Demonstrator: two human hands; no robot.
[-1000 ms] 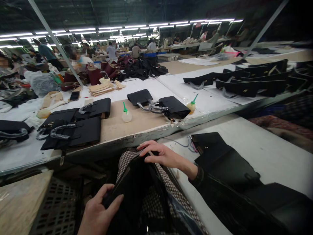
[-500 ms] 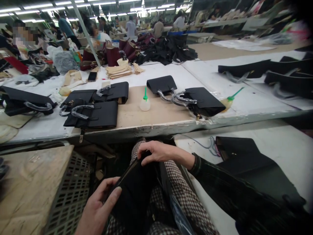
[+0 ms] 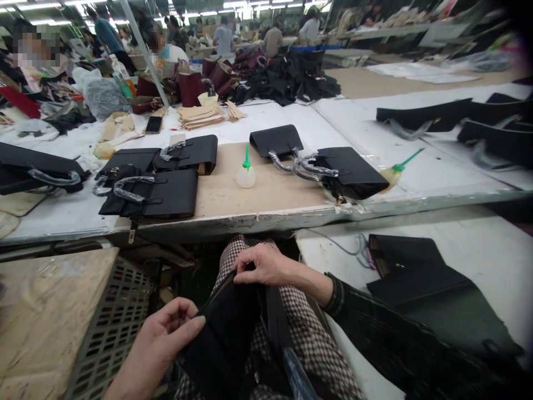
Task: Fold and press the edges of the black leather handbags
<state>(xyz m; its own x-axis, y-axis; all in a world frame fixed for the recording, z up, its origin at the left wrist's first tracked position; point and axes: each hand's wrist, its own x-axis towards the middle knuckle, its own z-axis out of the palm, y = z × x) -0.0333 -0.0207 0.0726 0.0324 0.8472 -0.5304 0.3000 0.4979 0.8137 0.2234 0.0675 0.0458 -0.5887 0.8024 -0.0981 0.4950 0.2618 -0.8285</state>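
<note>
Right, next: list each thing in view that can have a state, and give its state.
Black piece on the lap: held at its edge
Left hand: closed on that edge
Right hand: closed on it, farther forward
Clear squeeze bottle with green spout: upright
Phone: lying flat, screen dark
Bag handles: wrapped in clear plastic
Tan pieces: mostly stacked
Ceiling lights: lit

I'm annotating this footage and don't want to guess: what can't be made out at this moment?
- Head view: some of the left hand's fingertips, hidden behind its thumb and the black cloth.
- Head view: the near end of the cloth, cut off by the bottom edge.
- Head view: the leftmost bag's far end, cut off by the left edge.
- Head view: the far workers' handwork, too small and blurred.
</note>
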